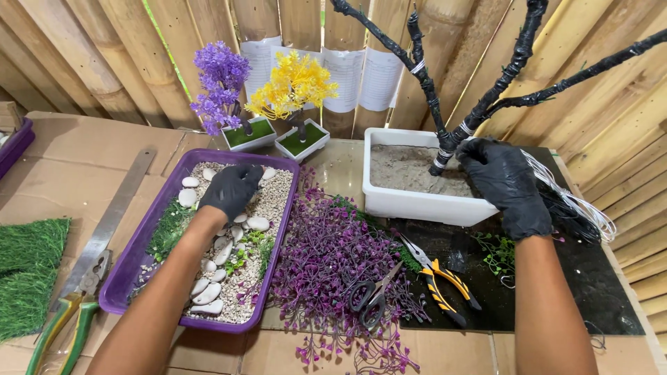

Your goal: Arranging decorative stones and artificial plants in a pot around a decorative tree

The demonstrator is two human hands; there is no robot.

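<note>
My left hand (231,188), in a black glove, reaches into a purple tray (125,267) filled with fine gravel, white pebbles and bits of green plastic foliage; its fingers curl down into the gravel near the tray's far end. My right hand (504,182), also gloved in black, rests on the right rim of a white rectangular planter (417,203) filled with grey sand. A bare artificial tree (445,135) wrapped in black tape rises from that sand just left of the hand. Whether either hand holds anything is hidden.
A heap of purple plastic foliage (330,257) lies between tray and planter, with black scissors (372,298) and orange-handled pliers (445,281). Two small potted trees, purple (221,83) and yellow (292,87), stand at the back. A metal ruler (114,212), green-handled cutters and artificial grass (28,267) lie left. White wires (577,201) lie right.
</note>
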